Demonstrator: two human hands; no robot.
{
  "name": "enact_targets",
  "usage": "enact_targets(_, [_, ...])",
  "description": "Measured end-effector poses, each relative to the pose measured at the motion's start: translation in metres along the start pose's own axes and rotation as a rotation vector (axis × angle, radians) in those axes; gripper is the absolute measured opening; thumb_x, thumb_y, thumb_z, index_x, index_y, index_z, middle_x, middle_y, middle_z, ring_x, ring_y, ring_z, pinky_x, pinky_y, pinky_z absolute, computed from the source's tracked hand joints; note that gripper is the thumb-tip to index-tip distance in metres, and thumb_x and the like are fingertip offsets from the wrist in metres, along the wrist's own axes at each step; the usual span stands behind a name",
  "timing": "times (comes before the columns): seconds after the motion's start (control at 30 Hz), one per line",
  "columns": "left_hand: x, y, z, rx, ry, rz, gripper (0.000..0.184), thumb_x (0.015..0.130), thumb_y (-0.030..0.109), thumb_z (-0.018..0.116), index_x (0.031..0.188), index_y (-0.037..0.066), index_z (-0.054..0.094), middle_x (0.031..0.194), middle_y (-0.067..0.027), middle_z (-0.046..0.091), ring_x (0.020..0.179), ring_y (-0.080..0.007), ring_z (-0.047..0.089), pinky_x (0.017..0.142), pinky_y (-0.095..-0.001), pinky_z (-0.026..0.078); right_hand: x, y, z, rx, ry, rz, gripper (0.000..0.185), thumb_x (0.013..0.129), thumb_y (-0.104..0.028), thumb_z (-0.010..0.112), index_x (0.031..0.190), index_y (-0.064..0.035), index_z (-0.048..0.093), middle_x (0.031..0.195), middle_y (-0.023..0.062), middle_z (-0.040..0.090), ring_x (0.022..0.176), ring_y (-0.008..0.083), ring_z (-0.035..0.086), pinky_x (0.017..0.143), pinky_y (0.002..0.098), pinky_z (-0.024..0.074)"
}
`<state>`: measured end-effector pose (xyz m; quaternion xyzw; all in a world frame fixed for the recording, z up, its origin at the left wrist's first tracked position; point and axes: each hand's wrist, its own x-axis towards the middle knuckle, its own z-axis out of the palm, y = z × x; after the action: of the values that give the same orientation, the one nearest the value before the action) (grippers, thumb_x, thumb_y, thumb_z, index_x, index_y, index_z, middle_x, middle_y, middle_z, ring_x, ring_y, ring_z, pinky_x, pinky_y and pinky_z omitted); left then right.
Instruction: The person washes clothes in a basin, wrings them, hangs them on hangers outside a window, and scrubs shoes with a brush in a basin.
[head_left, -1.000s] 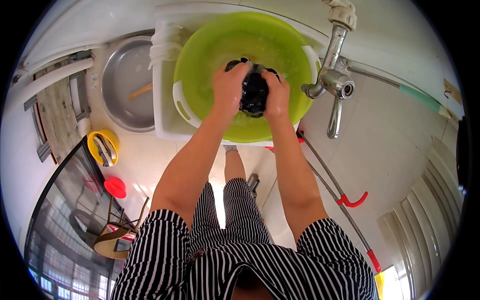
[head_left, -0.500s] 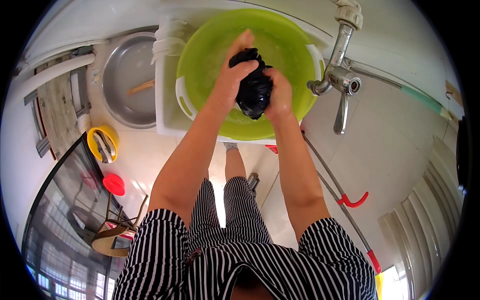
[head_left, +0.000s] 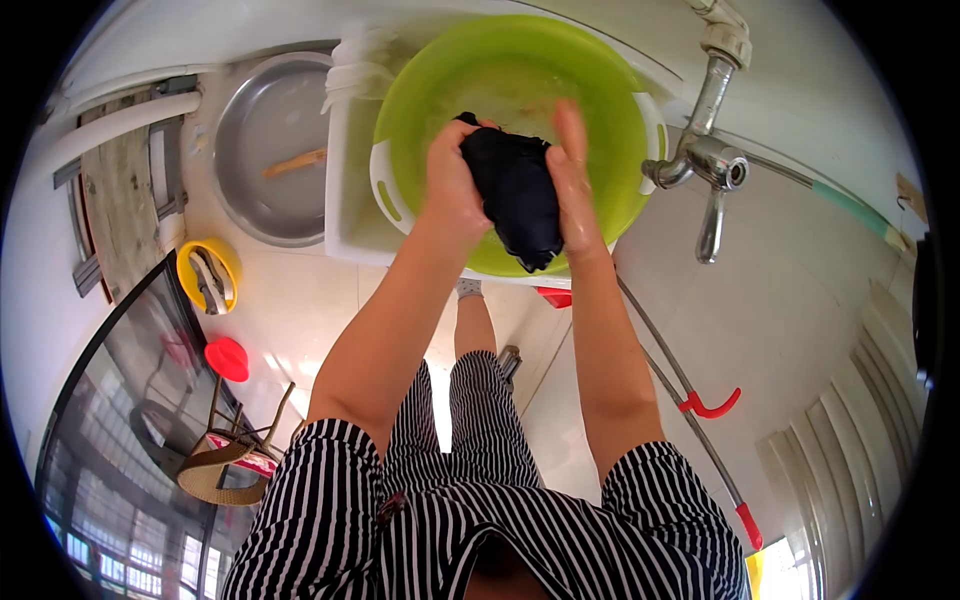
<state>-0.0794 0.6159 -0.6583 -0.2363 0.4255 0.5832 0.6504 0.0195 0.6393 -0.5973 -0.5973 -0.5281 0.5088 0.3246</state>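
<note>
A bunched, wet dark cloth [head_left: 518,195] hangs between my two hands over the green basin [head_left: 400,90], which has white handles and cloudy water in it. My left hand [head_left: 455,175] is closed round the cloth's left side. Against its right edge presses my right hand [head_left: 575,195], thumb on the fabric and the other fingers stretched upward, slightly blurred. The cloth's lower end droops to a point near the basin's front rim. What kind of garment it is, I cannot make out.
The basin sits in a white sink [head_left: 345,215]. A chrome tap [head_left: 710,165] reaches in from the right. To the left lies a grey metal basin [head_left: 240,190] with a wooden stick [head_left: 295,162]. Below are a yellow bucket [head_left: 236,270], a chair [head_left: 225,465] and a red-handled pole [head_left: 700,430].
The cloth has turned from a tight, shiny wad into a longer, looser bundle with its end lower down. My right hand's fingers have straightened upward, and my left hand has shifted lower.
</note>
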Motion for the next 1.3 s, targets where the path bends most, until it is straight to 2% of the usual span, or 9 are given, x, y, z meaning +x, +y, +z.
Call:
enact_targets(0.17, [-0.001, 0.0, 0.011, -0.226, 0.24, -0.105, 0.033, 0.087, 0.025, 0.034, 0.09, 0.005, 0.061, 0.092, -0.0139, 0.066, 0.086, -0.0308, 0.065, 0.081, -0.0447, 0.055, -0.019, 0.055, -0.027, 0.262, -0.4, -0.19, 0.067, 0.093, -0.05, 0.048, 0.139, -0.0033, 0.037, 0.149, 0.0143, 0.028, 0.136, 0.0284, 0.03, 0.113, 0.0384, 0.0197])
enact_targets(0.27, [0.002, -0.009, 0.009, -0.243, 0.233, -0.119, 0.035, 0.089, 0.034, 0.04, 0.101, 0.006, 0.059, 0.094, -0.0133, 0.064, 0.087, -0.0292, 0.063, 0.081, -0.0452, 0.053, -0.045, 0.051, -0.012, 0.115, -0.096, -0.291, 0.052, 0.09, -0.019, 0.059, 0.134, -0.002, 0.037, 0.142, 0.015, 0.036, 0.13, 0.0264, 0.037, 0.106, 0.0384, 0.0327])
enact_targets(0.37, [-0.015, -0.021, 0.018, -0.175, 0.185, 0.088, 0.03, 0.088, 0.028, 0.05, 0.11, 0.009, 0.055, 0.095, -0.0101, 0.061, 0.085, -0.0245, 0.062, 0.079, -0.0415, 0.053, -0.045, 0.06, 0.006, 0.374, 0.103, -0.168, 0.063, 0.086, -0.056, 0.058, 0.121, -0.0053, 0.044, 0.138, 0.0155, 0.039, 0.125, 0.0259, 0.039, 0.105, 0.0376, 0.0296])
enact_targets(0.53, [-0.026, -0.034, 0.021, -0.258, -0.079, 0.113, 0.04, 0.085, 0.019, 0.058, 0.122, 0.009, 0.048, 0.102, -0.0082, 0.059, 0.086, -0.0213, 0.06, 0.079, -0.0369, 0.052, -0.027, 0.043, 0.012, 0.64, 0.381, 0.087, 0.032, 0.094, -0.034, 0.053, 0.08, -0.0051, 0.048, 0.097, 0.0064, 0.052, 0.091, 0.0179, 0.05, 0.087, 0.0329, 0.041])
enact_targets(0.77, [-0.024, -0.032, 0.029, 0.384, -0.16, 0.611, 0.028, 0.075, -0.002, 0.057, 0.103, 0.003, 0.06, 0.095, -0.0054, 0.063, 0.084, -0.0139, 0.057, 0.079, -0.0298, 0.049, -0.003, 0.069, 0.001, 1.188, 0.409, 0.496, 0.026, 0.093, -0.032, 0.05, 0.088, -0.0064, 0.055, 0.085, 0.0053, 0.058, 0.082, 0.0193, 0.058, 0.081, 0.0353, 0.048])
enact_targets(0.93, [-0.027, -0.026, 0.019, 0.972, -0.287, 1.01, 0.018, 0.069, -0.007, 0.059, 0.085, 0.0, 0.06, 0.083, -0.0072, 0.061, 0.078, -0.0162, 0.058, 0.075, -0.0279, 0.047, 0.005, 0.104, -0.015, 1.309, -0.187, 0.566, 0.035, 0.091, -0.031, 0.044, 0.104, -0.0035, 0.061, 0.098, 0.0098, 0.065, 0.093, 0.0247, 0.062, 0.085, 0.0379, 0.0505])
enact_targets(1.17, [-0.044, -0.022, 0.021, 0.595, -0.417, 0.635, 0.044, 0.071, -0.008, 0.052, 0.112, 0.005, 0.061, 0.105, -0.0125, 0.065, 0.089, -0.0143, 0.059, 0.08, -0.0241, 0.046, 0.0, 0.053, -0.019, 1.387, -0.258, 0.691, 0.046, 0.095, -0.045, 0.042, 0.119, -0.0074, 0.054, 0.113, 0.0092, 0.06, 0.104, 0.0246, 0.058, 0.092, 0.0387, 0.0474])
enact_targets(1.23, [-0.053, -0.016, 0.028, 0.464, -0.398, 0.342, 0.061, 0.063, -0.003, 0.057, 0.122, 0.01, 0.057, 0.118, -0.0076, 0.063, 0.11, -0.0249, 0.057, 0.102, -0.0363, 0.037, -0.01, 0.054, -0.027, 1.418, -0.252, 0.731, 0.052, 0.096, -0.05, 0.039, 0.129, -0.0098, 0.048, 0.123, 0.0088, 0.056, 0.111, 0.0246, 0.055, 0.097, 0.0391, 0.0443])
enact_targets(1.3, [-0.043, -0.015, 0.021, 0.807, -0.538, 0.652, 0.067, 0.062, -0.001, 0.062, 0.127, 0.016, 0.054, 0.122, -0.0052, 0.061, 0.117, -0.0281, 0.052, 0.107, -0.0446, 0.029, -0.012, 0.044, -0.031, 1.459, -0.196, 0.698, 0.053, 0.096, -0.05, 0.039, 0.129, -0.0106, 0.049, 0.126, 0.0088, 0.055, 0.114, 0.025, 0.054, 0.099, 0.0395, 0.0432])
